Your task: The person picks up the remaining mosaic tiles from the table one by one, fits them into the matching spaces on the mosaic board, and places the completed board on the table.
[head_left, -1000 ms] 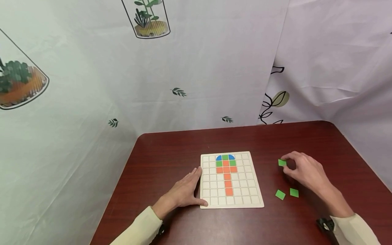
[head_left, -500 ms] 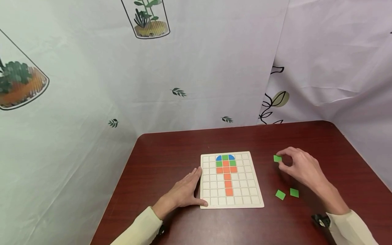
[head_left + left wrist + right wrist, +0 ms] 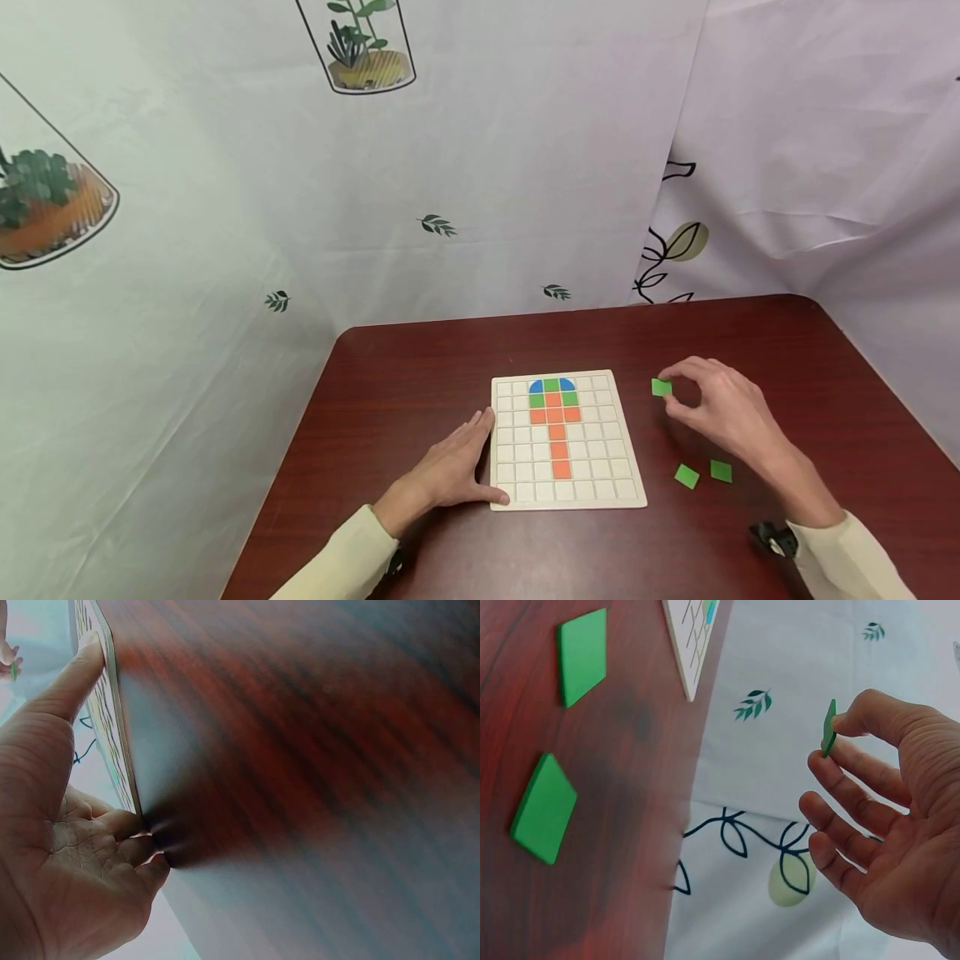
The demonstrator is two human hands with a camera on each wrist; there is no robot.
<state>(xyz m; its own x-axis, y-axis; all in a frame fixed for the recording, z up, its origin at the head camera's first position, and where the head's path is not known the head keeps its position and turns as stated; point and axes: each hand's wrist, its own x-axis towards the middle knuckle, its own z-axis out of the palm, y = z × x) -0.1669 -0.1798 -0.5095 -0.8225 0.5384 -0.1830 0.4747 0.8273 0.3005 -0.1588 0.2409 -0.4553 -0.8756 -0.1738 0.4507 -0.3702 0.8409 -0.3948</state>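
Note:
A thin green square tile (image 3: 661,387) is pinched between the thumb and fingertips of my right hand (image 3: 722,406). In the right wrist view the same tile (image 3: 829,727) is seen nearly edge-on, held above the table. My left hand (image 3: 448,468) rests against the left edge of a white grid board (image 3: 600,467), its thumb on the near left corner and its fingers straight along the side. Blue, green and orange pieces fill a mushroom-like pattern in the board's middle columns. Two more green tiles, one nearer the board (image 3: 686,477) and one farther right (image 3: 721,472), lie below my right hand.
The dark red-brown table (image 3: 420,358) carries the board and tiles. Behind it and to the left hangs a pale cloth (image 3: 480,167) printed with plants and leaves. A dark wrist device (image 3: 774,539) shows at my right sleeve.
My right hand has moved left toward the board and slightly away from me, carrying the pinched green tile. The left hand, the board and the two loose tiles have stayed in place.

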